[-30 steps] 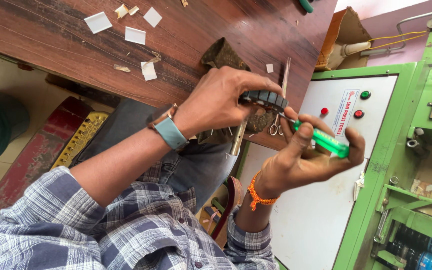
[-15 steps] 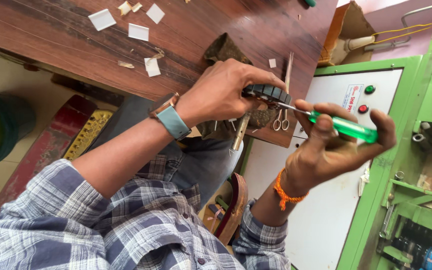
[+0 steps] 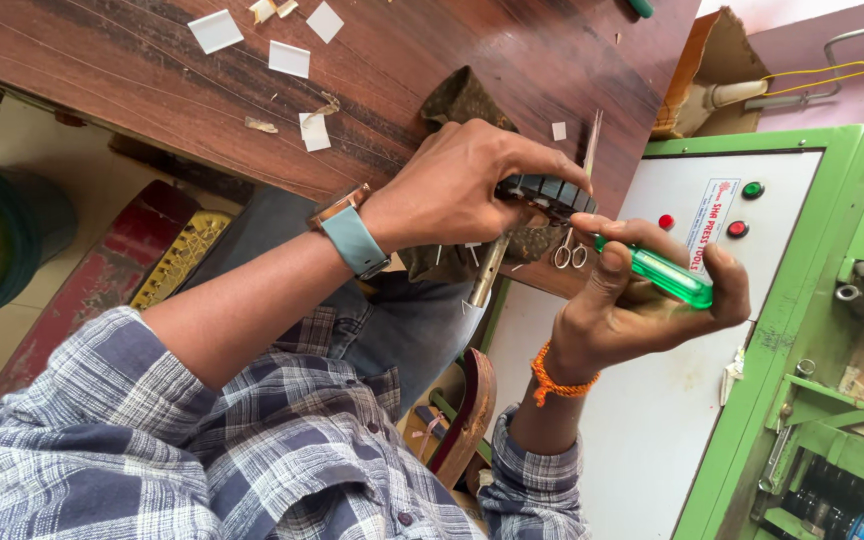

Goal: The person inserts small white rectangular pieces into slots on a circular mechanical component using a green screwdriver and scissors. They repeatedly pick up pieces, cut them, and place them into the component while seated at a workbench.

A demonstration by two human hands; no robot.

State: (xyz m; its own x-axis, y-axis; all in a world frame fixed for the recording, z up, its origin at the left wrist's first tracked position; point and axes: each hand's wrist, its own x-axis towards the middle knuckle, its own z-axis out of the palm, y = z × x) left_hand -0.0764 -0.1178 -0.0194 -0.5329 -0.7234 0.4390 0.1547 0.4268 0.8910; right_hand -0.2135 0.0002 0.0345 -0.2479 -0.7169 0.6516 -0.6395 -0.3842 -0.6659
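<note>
My left hand (image 3: pixel 462 185) grips a dark round slotted metal core (image 3: pixel 550 192) at the edge of the wooden table (image 3: pixel 102 70). A thin rod (image 3: pixel 487 275) hangs down from under the core. My right hand (image 3: pixel 642 305) is shut on a green-handled screwdriver (image 3: pixel 667 278), its tip pointing into the core's side. A watch with a pale blue strap (image 3: pixel 352 238) sits on my left wrist and an orange thread band (image 3: pixel 544 378) on my right.
White paper slips (image 3: pixel 289 58) lie scattered on the table, and a dark cloth (image 3: pixel 462 100) lies under my left hand. Small scissors (image 3: pixel 567 255) hang at the table's edge. A green machine with a white panel and red and green buttons (image 3: pixel 737 228) stands at the right.
My right hand has drawn the green screwdriver back toward the core after swinging it out to the right. My left hand still holds the core in the same place.
</note>
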